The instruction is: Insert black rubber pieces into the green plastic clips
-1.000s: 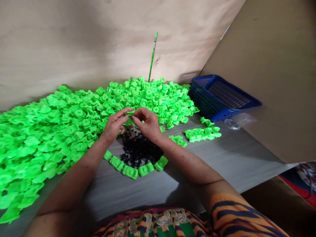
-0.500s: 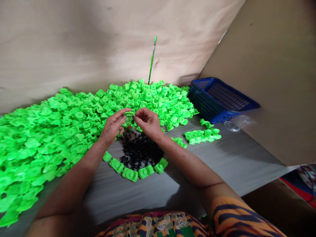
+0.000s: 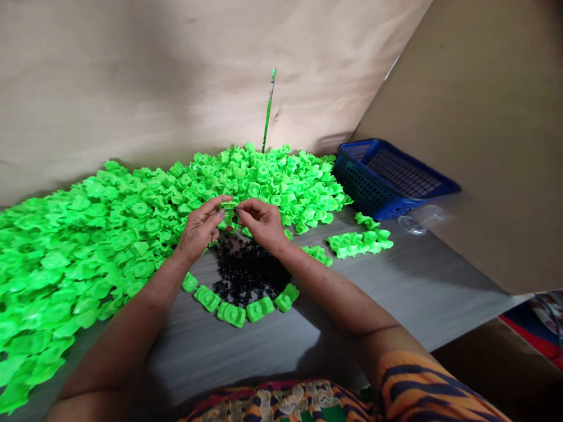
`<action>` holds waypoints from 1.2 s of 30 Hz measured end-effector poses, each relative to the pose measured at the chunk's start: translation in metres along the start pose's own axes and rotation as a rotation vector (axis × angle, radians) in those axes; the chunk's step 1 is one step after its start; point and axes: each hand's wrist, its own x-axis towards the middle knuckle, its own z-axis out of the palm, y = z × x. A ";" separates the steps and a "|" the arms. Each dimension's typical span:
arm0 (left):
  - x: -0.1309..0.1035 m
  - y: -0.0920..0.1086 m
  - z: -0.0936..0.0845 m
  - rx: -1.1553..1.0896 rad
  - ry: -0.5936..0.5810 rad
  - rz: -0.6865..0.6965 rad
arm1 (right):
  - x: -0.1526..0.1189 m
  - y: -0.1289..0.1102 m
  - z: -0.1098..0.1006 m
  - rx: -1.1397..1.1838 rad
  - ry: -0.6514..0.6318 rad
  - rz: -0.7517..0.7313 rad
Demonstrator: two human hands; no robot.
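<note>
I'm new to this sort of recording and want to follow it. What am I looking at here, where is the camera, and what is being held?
No robot arm shows here: these are a person's own two bare hands. The camera is worn on that person's head, looking forward and down, so the forearms reach in from the bottom.

The left hand holds a small green piece. The right hand meets it and seems to pinch a thin dark bit, too small to make out clearly.

On the grey table lies a big green heap, with small black parts below the hands and a curved row of green pieces in front. A blue basket stands toward the right.
</note>
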 end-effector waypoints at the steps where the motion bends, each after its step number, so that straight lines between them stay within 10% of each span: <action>1: 0.000 0.000 0.000 0.007 0.001 0.007 | 0.000 0.000 0.000 0.009 -0.003 0.001; 23: 0.005 -0.026 -0.001 0.143 0.010 0.158 | 0.001 0.001 0.001 0.130 -0.059 0.071; 36: 0.002 -0.020 0.003 0.093 0.027 0.129 | -0.005 0.012 0.005 0.058 -0.015 -0.140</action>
